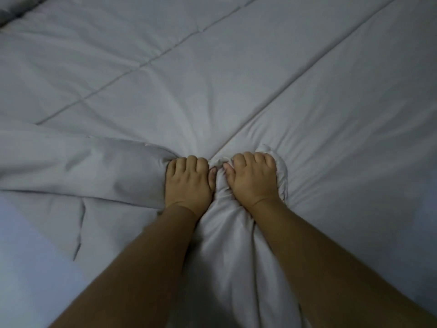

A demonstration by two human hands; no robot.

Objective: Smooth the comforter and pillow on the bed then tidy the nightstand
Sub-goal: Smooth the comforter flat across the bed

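Observation:
A pale grey quilted comforter (pixel 212 74) covers almost the whole view, with stitched seams running diagonally. My left hand (pixel 188 182) and my right hand (pixel 254 177) sit side by side near the centre, both fists closed on bunched comforter fabric. Creases fan out from the two grips, and a thick ridge of gathered fabric runs back between my forearms. A folded flap of the comforter lies to the left of my left hand. No pillow or nightstand is in view.
A lighter bluish sheet (pixel 26 256) shows at the lower left beyond the comforter's edge. A darker grey fold (pixel 14 10) lies at the top left corner.

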